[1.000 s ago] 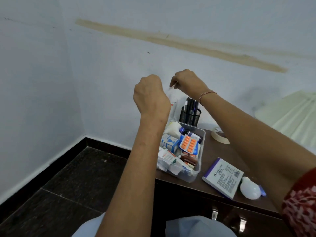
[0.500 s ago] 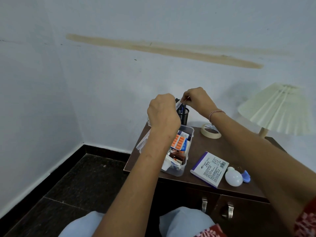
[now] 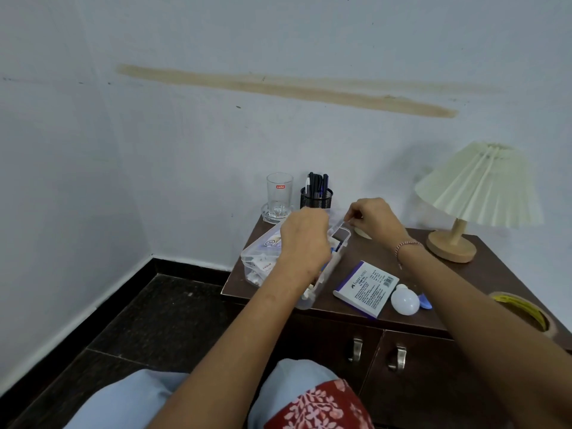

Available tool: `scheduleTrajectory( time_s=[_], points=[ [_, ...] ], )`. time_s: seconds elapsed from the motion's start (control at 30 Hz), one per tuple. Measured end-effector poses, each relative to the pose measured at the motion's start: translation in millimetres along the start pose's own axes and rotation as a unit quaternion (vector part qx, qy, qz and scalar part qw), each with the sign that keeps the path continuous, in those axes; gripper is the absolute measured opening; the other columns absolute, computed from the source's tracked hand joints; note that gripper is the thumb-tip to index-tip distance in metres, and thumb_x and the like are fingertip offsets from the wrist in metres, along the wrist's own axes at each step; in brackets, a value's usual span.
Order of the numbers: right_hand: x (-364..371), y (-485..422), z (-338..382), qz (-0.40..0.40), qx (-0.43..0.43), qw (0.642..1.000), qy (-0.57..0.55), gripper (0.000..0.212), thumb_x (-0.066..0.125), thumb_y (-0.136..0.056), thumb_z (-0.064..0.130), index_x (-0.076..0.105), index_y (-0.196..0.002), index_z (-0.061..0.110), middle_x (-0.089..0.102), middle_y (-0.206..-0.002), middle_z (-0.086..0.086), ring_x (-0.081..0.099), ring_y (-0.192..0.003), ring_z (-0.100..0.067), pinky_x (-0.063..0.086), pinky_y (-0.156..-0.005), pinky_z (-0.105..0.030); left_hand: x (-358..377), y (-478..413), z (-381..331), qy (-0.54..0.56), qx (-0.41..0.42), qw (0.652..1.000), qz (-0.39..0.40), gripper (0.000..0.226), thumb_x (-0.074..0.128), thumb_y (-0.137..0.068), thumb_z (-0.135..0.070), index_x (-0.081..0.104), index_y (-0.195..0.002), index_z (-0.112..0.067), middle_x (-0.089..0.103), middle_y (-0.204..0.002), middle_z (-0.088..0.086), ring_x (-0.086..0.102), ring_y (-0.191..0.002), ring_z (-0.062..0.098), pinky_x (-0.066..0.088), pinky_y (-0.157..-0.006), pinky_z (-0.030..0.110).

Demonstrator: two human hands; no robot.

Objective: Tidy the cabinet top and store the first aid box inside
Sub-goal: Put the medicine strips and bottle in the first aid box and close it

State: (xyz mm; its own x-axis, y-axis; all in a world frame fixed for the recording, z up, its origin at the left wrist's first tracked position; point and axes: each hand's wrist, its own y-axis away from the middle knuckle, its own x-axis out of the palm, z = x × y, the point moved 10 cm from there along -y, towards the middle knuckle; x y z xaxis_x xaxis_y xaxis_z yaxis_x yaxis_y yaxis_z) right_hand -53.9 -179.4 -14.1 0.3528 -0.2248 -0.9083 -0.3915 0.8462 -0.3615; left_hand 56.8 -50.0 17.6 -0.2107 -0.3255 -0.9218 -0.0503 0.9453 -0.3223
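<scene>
The first aid box point(image 3: 258, 266) is a clear plastic tub of medicine packs at the left end of the dark cabinet top point(image 3: 365, 258). A clear lid point(image 3: 272, 239) lies tilted over it, covering the left side; the right rim still shows. My left hand point(image 3: 305, 239) grips the lid from above at its middle. My right hand point(image 3: 371, 218) pinches the lid's far right corner between fingertips. Much of the box's contents is hidden under my left hand and forearm.
A glass point(image 3: 280, 193) and a black pen holder point(image 3: 315, 196) stand at the back by the wall. A lamp point(image 3: 476, 187), a white booklet point(image 3: 366, 287), a bulb point(image 3: 405, 301) and a yellow tape roll point(image 3: 523, 311) sit to the right. The cabinet doors point(image 3: 357, 349) below are closed.
Both hands have come down from chest height with the clear lid, which now rests over the box. The glass and lamp have come into view.
</scene>
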Motion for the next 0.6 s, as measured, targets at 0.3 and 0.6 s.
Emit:
scheduleTrajectory(
  time_s=[0.3, 0.6],
  points=[
    [34.1, 37.2, -1.1, 0.049, -0.017, 0.998, 0.048, 0.016, 0.059, -0.088, 0.01, 0.07, -0.099, 0.013, 0.069, -0.103, -0.004, 0.062, -0.096, -0.018, 0.043, -0.081, -0.024, 45.7, 20.3, 7.3, -0.095, 0.023, 0.992, 0.074, 0.027, 0.061, -0.086, -0.012, 0.06, -0.112, -0.008, 0.061, -0.118, 0.013, 0.056, -0.112, 0.03, 0.046, -0.087, 0.035],
    [27.8, 30.0, -0.7, 0.073, -0.065, 0.992, 0.084, 0.028, 0.055, -0.092, 0.016, 0.064, -0.118, 0.01, 0.061, -0.12, -0.007, 0.058, -0.111, -0.023, 0.045, -0.092, -0.031, 56.2, 10.7, 34.3, -0.059, -0.014, 0.996, 0.067, 0.059, 0.066, -0.077, -0.056, 0.056, -0.116, -0.013, 0.054, -0.121, 0.011, 0.046, -0.115, 0.026, 0.043, -0.085, 0.036]
  ],
)
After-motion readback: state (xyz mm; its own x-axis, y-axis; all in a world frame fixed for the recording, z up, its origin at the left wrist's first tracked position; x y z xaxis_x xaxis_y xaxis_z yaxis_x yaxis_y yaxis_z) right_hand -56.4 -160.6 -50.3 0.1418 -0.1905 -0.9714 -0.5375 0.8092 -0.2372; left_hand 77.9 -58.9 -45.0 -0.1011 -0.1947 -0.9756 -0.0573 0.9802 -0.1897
